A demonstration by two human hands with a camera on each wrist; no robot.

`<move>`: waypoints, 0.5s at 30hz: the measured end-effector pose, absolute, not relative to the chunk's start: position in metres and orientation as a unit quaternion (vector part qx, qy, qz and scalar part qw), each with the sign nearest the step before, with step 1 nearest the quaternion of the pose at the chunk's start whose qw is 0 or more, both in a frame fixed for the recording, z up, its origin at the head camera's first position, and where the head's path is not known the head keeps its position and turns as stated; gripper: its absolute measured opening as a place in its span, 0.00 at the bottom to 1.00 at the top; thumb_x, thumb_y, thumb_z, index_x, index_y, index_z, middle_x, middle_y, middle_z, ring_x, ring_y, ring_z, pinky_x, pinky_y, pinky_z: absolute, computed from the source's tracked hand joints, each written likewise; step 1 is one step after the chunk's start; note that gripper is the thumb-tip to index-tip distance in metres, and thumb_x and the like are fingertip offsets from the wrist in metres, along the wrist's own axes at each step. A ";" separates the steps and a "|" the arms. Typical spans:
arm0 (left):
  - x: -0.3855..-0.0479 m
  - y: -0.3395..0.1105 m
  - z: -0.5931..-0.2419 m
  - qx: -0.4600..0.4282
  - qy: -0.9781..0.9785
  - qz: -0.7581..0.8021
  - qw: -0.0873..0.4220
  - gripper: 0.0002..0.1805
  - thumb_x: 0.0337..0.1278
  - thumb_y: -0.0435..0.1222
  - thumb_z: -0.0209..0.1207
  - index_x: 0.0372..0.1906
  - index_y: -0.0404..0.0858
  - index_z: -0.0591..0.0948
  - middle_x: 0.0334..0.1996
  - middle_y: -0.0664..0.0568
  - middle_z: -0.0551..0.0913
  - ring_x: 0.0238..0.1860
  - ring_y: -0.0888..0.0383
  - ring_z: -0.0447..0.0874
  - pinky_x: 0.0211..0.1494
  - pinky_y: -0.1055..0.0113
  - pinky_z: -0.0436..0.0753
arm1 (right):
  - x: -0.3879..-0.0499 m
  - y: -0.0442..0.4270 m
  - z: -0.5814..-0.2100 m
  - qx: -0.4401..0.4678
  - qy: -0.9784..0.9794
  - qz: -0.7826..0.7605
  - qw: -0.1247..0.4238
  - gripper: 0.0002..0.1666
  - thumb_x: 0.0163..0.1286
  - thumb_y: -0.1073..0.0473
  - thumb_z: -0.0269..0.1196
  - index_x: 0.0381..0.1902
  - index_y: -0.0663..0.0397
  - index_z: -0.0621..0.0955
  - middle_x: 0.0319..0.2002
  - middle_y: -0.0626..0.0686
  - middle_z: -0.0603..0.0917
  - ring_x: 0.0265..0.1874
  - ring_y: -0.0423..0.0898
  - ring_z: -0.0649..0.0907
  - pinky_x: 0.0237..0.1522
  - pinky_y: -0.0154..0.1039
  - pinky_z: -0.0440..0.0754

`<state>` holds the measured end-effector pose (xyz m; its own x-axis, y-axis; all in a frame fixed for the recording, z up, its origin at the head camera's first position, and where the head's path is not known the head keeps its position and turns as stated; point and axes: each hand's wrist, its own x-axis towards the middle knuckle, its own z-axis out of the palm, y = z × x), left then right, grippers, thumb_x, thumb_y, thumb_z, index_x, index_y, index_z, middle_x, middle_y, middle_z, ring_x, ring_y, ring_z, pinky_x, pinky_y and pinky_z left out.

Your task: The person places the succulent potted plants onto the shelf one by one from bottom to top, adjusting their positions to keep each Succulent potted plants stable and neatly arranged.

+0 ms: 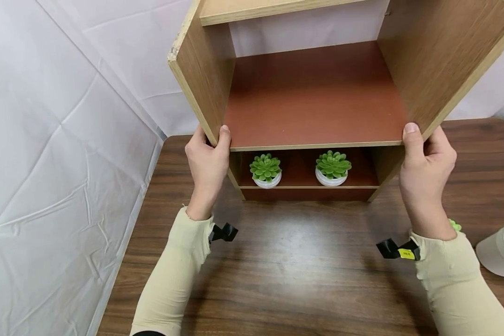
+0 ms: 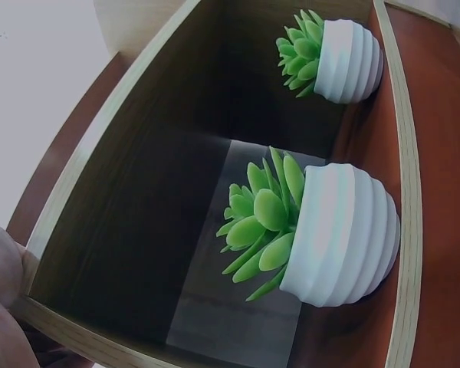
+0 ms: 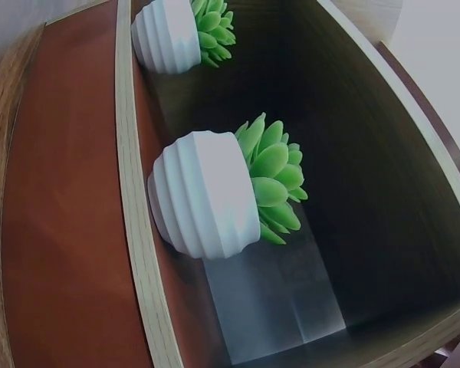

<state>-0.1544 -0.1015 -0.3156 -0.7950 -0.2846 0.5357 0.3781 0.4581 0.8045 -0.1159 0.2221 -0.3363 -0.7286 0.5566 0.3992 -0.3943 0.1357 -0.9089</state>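
The shelf unit [image 1: 315,100] is gripped at both sides by left hand [image 1: 209,165] and right hand [image 1: 426,175], apparently for positioning; base contact unclear. Level handling is needed.

The head view's top edge crops the wooden shelf unit [image 1: 315,98]; the right sleeve [image 1: 449,266] partly hides a green plant [image 1: 455,226]; print on the yellow label [image 1: 406,254] is illegible.

We see wood-grained, low-sheen side panels [image 1: 445,56], rough-cornered | we read the red-brown shelf board [image 1: 315,98] as smooth, faintly satin | tabletop [image 1: 294,280]: wood-look, glossy | pots [image 2: 341,238]: ridged, smooth, white | succulents [image 2: 264,215]: plastic-looking | sleeves [image 1: 164,275]: matt, knitted cloth | wall sheet [image 1: 67,140]: creased, cloth-like
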 end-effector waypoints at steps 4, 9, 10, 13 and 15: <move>-0.154 -0.101 -0.317 -0.026 -0.792 -0.518 0.321 0.08 0.61 0.36 0.59 0.30 0.35 0.78 0.18 0.50 0.75 0.19 0.58 0.71 0.22 0.67 0.67 | -0.114 0.223 -0.334 -0.063 -0.670 0.645 0.363 0.11 0.69 0.63 0.60 0.44 0.64 0.86 0.33 0.52 0.83 0.32 0.43 0.79 0.38 0.33 0.72; -0.155 -0.101 -0.318 -0.033 -0.787 -0.521 0.328 0.07 0.61 0.35 0.59 0.29 0.36 0.78 0.17 0.50 0.73 0.18 0.59 0.69 0.21 0.67 0.66 | -0.112 0.222 -0.329 -0.068 -0.679 0.638 0.357 0.11 0.69 0.64 0.59 0.44 0.63 0.86 0.34 0.52 0.83 0.33 0.44 0.80 0.38 0.33 0.73; -0.155 -0.101 -0.318 -0.034 -0.786 -0.522 0.329 0.08 0.61 0.35 0.59 0.29 0.36 0.78 0.17 0.51 0.73 0.17 0.59 0.69 0.21 0.67 0.66 | -0.111 0.222 -0.329 -0.069 -0.679 0.638 0.356 0.11 0.69 0.64 0.59 0.44 0.63 0.86 0.34 0.53 0.83 0.34 0.44 0.80 0.39 0.33 0.73; -0.155 -0.101 -0.317 -0.035 -0.785 -0.524 0.329 0.07 0.61 0.35 0.59 0.30 0.35 0.78 0.17 0.51 0.74 0.18 0.59 0.70 0.21 0.67 0.66 | -0.112 0.223 -0.330 -0.071 -0.683 0.634 0.356 0.12 0.70 0.64 0.59 0.46 0.62 0.86 0.36 0.53 0.84 0.36 0.45 0.80 0.40 0.33 0.73; -0.155 -0.101 -0.317 -0.033 -0.786 -0.526 0.325 0.08 0.62 0.36 0.59 0.31 0.35 0.78 0.18 0.50 0.74 0.18 0.59 0.70 0.21 0.67 0.67 | -0.112 0.224 -0.331 -0.071 -0.685 0.631 0.356 0.12 0.70 0.64 0.60 0.47 0.61 0.86 0.37 0.53 0.84 0.37 0.45 0.81 0.41 0.34 0.74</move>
<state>-0.1548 -0.1013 -0.3174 -0.7870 -0.2893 0.5449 0.3933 0.4452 0.8044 -0.1117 0.2241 -0.3310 -0.7367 0.5469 0.3978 -0.3515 0.1928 -0.9161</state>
